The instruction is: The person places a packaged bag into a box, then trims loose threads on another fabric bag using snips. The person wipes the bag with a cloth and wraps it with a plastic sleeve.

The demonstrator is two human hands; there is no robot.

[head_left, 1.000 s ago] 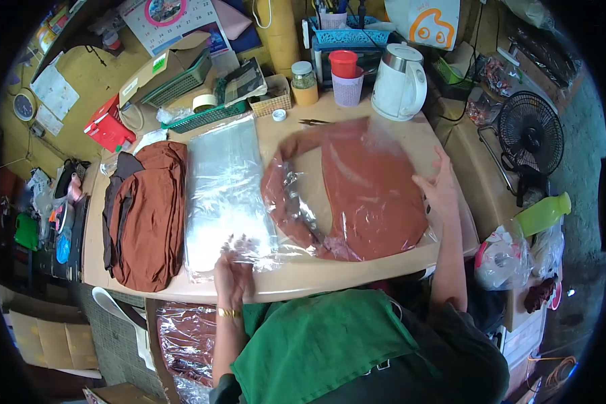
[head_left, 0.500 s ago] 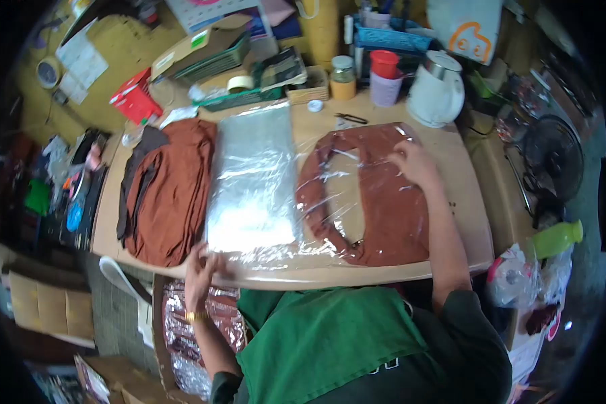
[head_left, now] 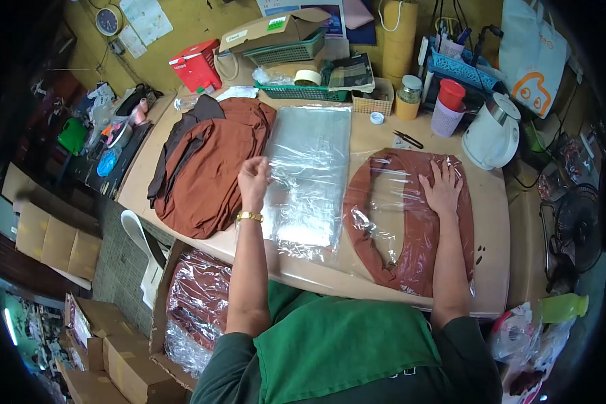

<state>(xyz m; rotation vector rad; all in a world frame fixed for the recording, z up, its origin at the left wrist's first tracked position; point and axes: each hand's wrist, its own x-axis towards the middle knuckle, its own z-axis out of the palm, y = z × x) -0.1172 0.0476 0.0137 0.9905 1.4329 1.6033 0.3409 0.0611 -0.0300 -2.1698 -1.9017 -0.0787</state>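
My right hand [head_left: 443, 188] lies flat with fingers spread on a folded rust-brown garment [head_left: 421, 249] inside a clear plastic bag. My left hand [head_left: 254, 180], with a gold-coloured band at its wrist, is raised over the left edge of a stack of clear plastic bags [head_left: 310, 155]. Its fingers are curled together; whether they pinch anything does not show. Left of that hand, a pile of unbagged rust-brown garments [head_left: 212, 168] lies on the table [head_left: 310, 273], with a dark grey piece [head_left: 172, 155] along its left side.
Thread snips [head_left: 409, 139], a white lid [head_left: 377, 118], a jar [head_left: 409, 94], a white kettle [head_left: 491, 131] and green baskets [head_left: 303, 93] line the table's back. Below the front edge, a carton [head_left: 158, 323] holds bagged brown garments [head_left: 198, 296]. A white chair [head_left: 141, 249] stands beside it.
My left hand has moved up from the table's front edge to the bag stack. My right hand has flattened onto the bagged garment. The camera view has shifted.
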